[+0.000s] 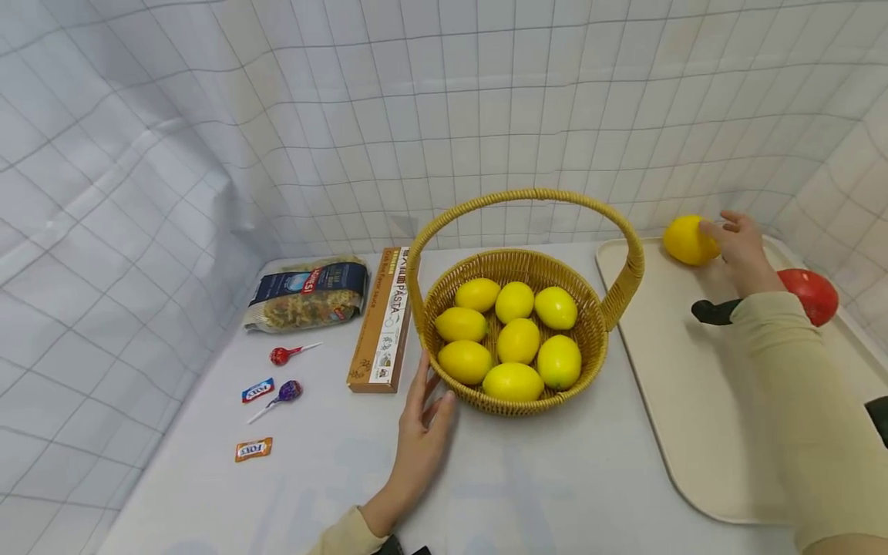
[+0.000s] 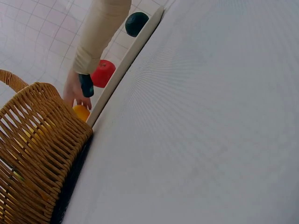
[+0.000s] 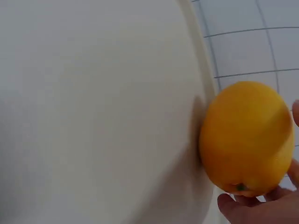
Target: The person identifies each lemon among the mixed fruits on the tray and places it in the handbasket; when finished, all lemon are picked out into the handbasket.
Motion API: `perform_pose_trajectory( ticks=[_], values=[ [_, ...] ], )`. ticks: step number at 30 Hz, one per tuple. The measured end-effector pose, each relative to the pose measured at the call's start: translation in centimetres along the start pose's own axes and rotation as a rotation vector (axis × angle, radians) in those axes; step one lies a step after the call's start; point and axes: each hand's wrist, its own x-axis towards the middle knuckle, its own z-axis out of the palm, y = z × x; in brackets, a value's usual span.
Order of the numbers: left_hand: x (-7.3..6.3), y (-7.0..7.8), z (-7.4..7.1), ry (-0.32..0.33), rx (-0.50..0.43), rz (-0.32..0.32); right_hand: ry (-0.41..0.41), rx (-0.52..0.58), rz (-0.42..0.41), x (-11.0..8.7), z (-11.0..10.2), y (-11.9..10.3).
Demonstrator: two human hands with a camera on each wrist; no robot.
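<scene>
A yellow wicker basket (image 1: 513, 405) with a tall arched handle holds several yellow lemons (image 1: 513, 381). My left hand (image 1: 419, 439) rests against the basket's near left side, its fingers fairly straight along the rim. At the far edge of a cream tray (image 1: 683, 370), a large yellow-orange fruit (image 1: 690, 240) lies on its side. My right hand (image 1: 745, 250) reaches to its right end, with spread fingers touching it. In the right wrist view, fingertips sit right beside the stem end of the fruit (image 3: 247, 140). The left hand is outside the left wrist view.
A round red fruit (image 1: 812, 297) lies on the tray beyond my right forearm, and a dark green one (image 2: 137, 24) sits farther along. Left of the basket are a pasta box (image 1: 381, 324), a pasta bag (image 1: 308, 293), two lollipops (image 1: 280, 355) and two wrapped candies (image 1: 253, 449). Gridded white cloth surrounds the table.
</scene>
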Motion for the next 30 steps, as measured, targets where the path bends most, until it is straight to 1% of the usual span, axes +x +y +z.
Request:
perform_pose_trajectory(
  ticks=[2, 3, 5, 7, 9, 10, 13, 16, 17, 19, 20, 22, 24, 26, 27, 29, 30],
  values=[
    [-0.1, 0.0, 0.0, -0.005, 0.000, -0.002, -0.065, -0.215, -0.080, 0.6, 0.5, 0.7],
    [-0.1, 0.0, 0.0, -0.008, 0.001, -0.002, -0.088, -0.306, -0.138, 0.8, 0.7, 0.9],
    [-0.1, 0.0, -0.1, -0.008, 0.007, -0.004, -0.109, -0.439, -0.238, 1.0, 1.2, 1.2],
    [-0.1, 0.0, -0.2, -0.004, 0.010, -0.001, -0.101, -0.517, -0.302, 1.1, 1.5, 1.4],
    [-0.2, 0.1, -0.3, 0.002, 0.015, -0.003, -0.089, -0.537, -0.313, 1.0, 1.7, 1.7],
    [-0.2, 0.0, -0.3, 0.004, 0.017, -0.006, -0.083, -0.524, -0.297, 0.9, 1.6, 1.9],
    [-0.3, 0.0, -0.4, 0.001, 0.017, -0.014, -0.064, -0.445, -0.236, 0.7, 1.4, 2.5],
    [-0.1, 0.0, -0.4, 0.000, 0.019, -0.022, -0.061, -0.373, -0.207, 0.8, 1.3, 2.9],
    [0.0, 0.3, -0.4, 0.000, 0.014, -0.028, -0.063, -0.363, -0.204, 0.9, 1.3, 2.8],
    [0.1, 1.3, -0.4, 0.004, 0.026, -0.036, -0.072, -0.362, -0.199, 1.0, 1.2, 2.7],
    [0.2, 1.9, -0.4, 0.009, 0.041, -0.031, -0.081, -0.371, -0.198, 1.0, 1.1, 2.5],
    [0.6, 3.5, -1.0, 0.033, 0.091, 0.006, -0.104, -0.400, -0.190, 1.1, 0.7, 1.9],
    [1.5, 5.4, -2.4, 0.084, 0.172, 0.084, -0.127, -0.404, -0.186, 1.0, 0.2, 1.0],
    [3.0, 7.2, -4.7, 0.154, 0.249, 0.178, -0.135, -0.407, -0.192, 0.8, -0.4, -0.2],
    [3.8, 8.2, -6.1, 0.191, 0.274, 0.212, -0.141, -0.401, -0.204, 0.6, -0.8, -0.8],
    [5.7, 9.9, -9.3, 0.258, 0.313, 0.242, -0.144, -0.400, -0.232, 0.1, -1.5, -2.1],
    [6.8, 10.5, -11.0, 0.285, 0.325, 0.241, -0.145, -0.416, -0.254, -0.3, -1.9, -2.7]
  ],
)
